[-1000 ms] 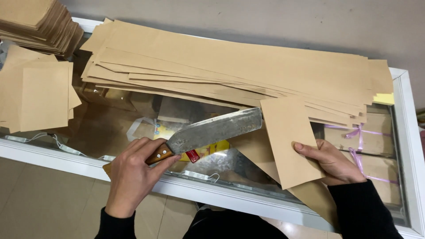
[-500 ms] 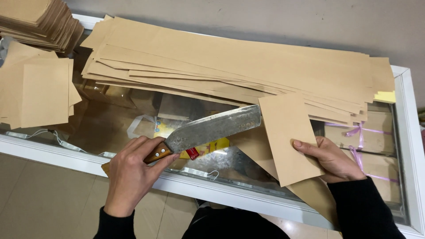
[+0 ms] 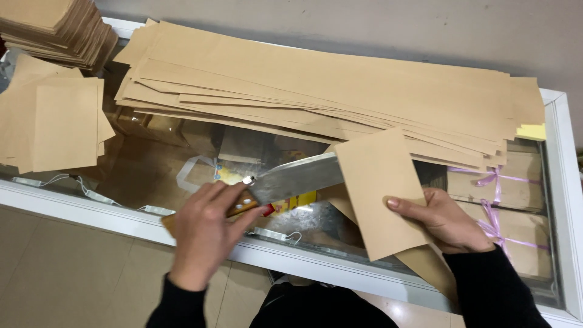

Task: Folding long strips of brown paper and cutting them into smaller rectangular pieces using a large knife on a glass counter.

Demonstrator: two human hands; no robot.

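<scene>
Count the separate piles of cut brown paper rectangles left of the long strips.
2: a tall stack of cut brown sheets at the far-left corner, and a loose flat pile nearer, on the glass top. More may lie off-frame.

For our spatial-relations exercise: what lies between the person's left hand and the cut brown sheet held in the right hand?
In the head view, the cleaver blade spans from the left hand to the brown sheet; glass countertop lies beneath.

**A:** how's the left hand (image 3: 203,234) sitting?
**B:** knuckles up, fingers curled tight in a closed grip, black sleeve at the wrist
**A:** and the right hand (image 3: 446,220)?
**B:** palm turned inward, thumb on top pinching against the fingers underneath, forearm coming in from the lower right
</scene>
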